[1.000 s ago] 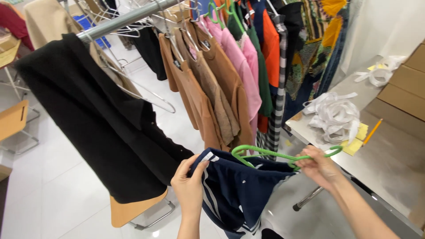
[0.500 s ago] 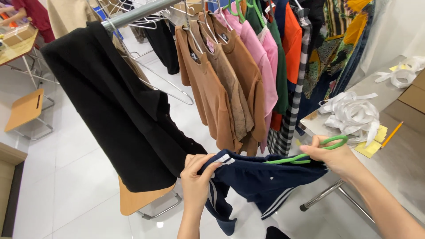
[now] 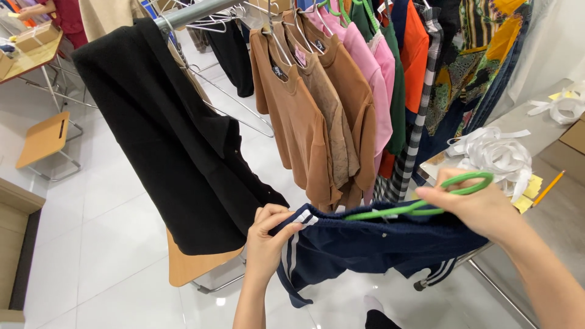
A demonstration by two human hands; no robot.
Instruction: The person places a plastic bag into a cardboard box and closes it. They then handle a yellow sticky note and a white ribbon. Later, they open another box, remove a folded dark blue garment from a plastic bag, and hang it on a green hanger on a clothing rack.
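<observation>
Left hand [image 3: 266,244] pinches the corner of a dark navy knit garment with white side stripes [image 3: 365,247], fingers curled tight on the waistband edge, thumb pressed on top. Right hand [image 3: 478,207] is closed round the hook end of a slim green plastic hanger [image 3: 390,211], fingers wrapped, nothing loose. The hanger's bar runs along the top of the navy cloth, and the fabric drapes off it in soft folds, the striped hem sagging below the right wrist. From how it lies, the garment looks threaded onto the hanger along most of its width, with the left corner not yet settled; it hangs in the air in front of the person, below the rack and not on it.

Overhead, a grey metal clothes rail [image 3: 195,13] slopes across the top left, crowded: a long matte black garment [image 3: 170,140] nearest, then brown tees [image 3: 304,122], smooth pink tops [image 3: 381,91], orange, and bold prints. At the right edge, a grey tabletop [image 3: 560,213] carries a heap of glossy white ribbon [image 3: 490,152], yellow paper tags and a pencil. Glossy white floor tiles below.
</observation>
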